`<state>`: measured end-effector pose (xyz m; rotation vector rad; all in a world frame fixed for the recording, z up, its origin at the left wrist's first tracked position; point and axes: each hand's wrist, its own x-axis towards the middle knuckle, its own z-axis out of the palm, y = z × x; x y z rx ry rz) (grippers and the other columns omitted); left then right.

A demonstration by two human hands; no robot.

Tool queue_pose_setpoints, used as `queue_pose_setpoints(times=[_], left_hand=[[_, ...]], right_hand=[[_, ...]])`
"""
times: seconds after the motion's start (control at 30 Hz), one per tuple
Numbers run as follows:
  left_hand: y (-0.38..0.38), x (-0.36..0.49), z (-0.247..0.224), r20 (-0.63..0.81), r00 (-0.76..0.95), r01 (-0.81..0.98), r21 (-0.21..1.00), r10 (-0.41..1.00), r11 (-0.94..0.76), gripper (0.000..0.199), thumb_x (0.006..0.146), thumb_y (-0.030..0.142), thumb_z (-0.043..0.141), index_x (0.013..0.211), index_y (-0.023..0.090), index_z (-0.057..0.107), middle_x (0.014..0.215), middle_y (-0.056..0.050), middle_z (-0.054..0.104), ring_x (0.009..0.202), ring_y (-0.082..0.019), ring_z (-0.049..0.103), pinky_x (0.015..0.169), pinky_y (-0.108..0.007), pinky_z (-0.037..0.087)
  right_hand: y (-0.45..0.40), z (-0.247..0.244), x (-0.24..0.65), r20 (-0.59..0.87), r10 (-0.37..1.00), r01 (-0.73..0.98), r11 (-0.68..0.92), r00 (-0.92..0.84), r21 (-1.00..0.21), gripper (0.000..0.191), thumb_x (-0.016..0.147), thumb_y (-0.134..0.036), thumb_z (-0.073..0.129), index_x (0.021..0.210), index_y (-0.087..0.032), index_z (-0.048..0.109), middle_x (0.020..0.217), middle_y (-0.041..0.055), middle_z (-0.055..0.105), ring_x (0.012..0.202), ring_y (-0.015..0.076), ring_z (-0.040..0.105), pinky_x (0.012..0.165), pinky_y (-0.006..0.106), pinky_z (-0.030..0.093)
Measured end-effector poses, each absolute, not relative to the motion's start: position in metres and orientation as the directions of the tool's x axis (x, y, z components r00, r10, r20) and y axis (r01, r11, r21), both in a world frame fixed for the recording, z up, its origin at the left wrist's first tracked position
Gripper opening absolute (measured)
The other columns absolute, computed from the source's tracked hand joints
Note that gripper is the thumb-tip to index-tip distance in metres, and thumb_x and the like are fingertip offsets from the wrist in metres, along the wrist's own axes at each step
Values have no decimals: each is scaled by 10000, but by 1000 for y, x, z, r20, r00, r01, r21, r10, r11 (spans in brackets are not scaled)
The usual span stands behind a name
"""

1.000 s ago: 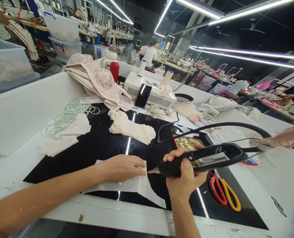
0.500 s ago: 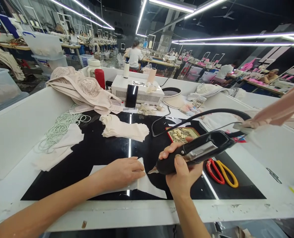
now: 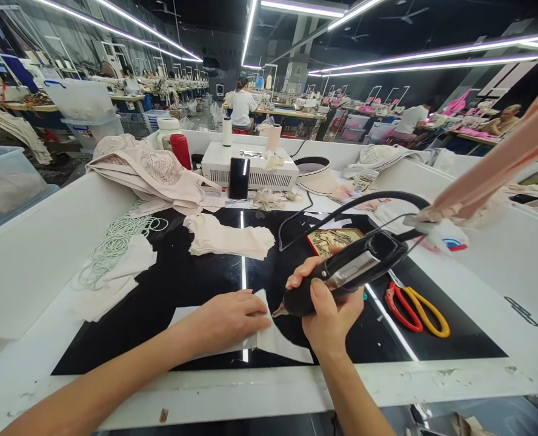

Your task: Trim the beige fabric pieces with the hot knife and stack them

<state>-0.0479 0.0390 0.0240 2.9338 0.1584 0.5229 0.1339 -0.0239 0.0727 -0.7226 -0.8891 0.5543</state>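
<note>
My left hand (image 3: 232,320) presses down on a pale fabric piece (image 3: 280,344) at the front of the black glossy board (image 3: 182,281), its fingers together near the fabric's raised edge. In my right hand (image 3: 330,315) is a black corded handheld tool (image 3: 351,266) with a metal strip along its side. The tool's pointed tip is just right of my left fingertips, beside the fabric edge; whether it touches is too small to tell. A stack of cream fabric pieces (image 3: 230,236) lies farther back on the board.
Red and yellow-handled scissors (image 3: 417,309) lie right of the tool. Behind are a tray of small parts (image 3: 335,240), a phone (image 3: 239,177) and a white box (image 3: 214,158). Green cord (image 3: 119,242) lies left. A pink strap (image 3: 500,157) holds the tool's cable. People sit farther off.
The view has shifted slightly. The tool and my right hand are a little closer to my left hand, with the tip nearer the fabric edge.
</note>
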Motion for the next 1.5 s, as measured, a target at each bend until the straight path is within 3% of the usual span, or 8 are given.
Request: queue_pose_setpoints(times=[0.2,0.43,0.8,1.03,1.2,1.5], left_hand=[[37,-51,27,300,940,101,214,164,-972,233,1030,84,561,1182,222,670,1206,-42,700,1067,-180,679,1125,-352,505],[37,-51,28,238,955,124,212,174,-969,325,994,28,555,1206,249,665,1235,-31,691,1082,-182,694,1171,-411,488],[42,-52,29,253,955,88,260,156,-962,421,954,-27,504,1232,246,661,1252,-31,699,1128,-191,685,1191,-434,467],[23,-39,39,265,944,109,307,195,-945,380,939,-25,506,1228,170,656,1242,-81,695,1058,-212,699,906,-313,608],[4,-32,35,194,947,175,356,256,-918,340,988,7,485,1237,169,649,1193,-80,698,1055,-225,679,874,-327,606],[-1,-38,27,158,950,212,311,270,-926,382,970,-13,471,1240,204,631,1144,-74,664,1052,-234,651,847,-327,597]], right_hand=[[-25,73,133,482,699,-123,625,528,-771,404,900,-280,782,1254,-300,587,864,-38,680,651,129,653,626,304,590],[-34,74,136,502,689,-130,646,523,-752,398,893,-283,792,1247,-300,610,858,-36,672,645,126,652,605,292,589],[-43,84,142,497,680,-120,646,539,-754,387,887,-286,794,1227,-289,610,855,-33,678,641,132,653,603,303,581],[-69,83,156,515,671,-75,644,534,-761,413,907,-288,787,1281,-299,615,873,-29,678,668,130,660,616,291,588],[-76,76,156,515,681,-77,638,521,-766,399,913,-277,793,1266,-309,609,891,-26,693,674,130,671,614,290,583],[-80,74,154,501,675,-80,635,541,-769,443,880,-283,828,1268,-305,616,888,-20,702,661,128,661,601,286,588]])
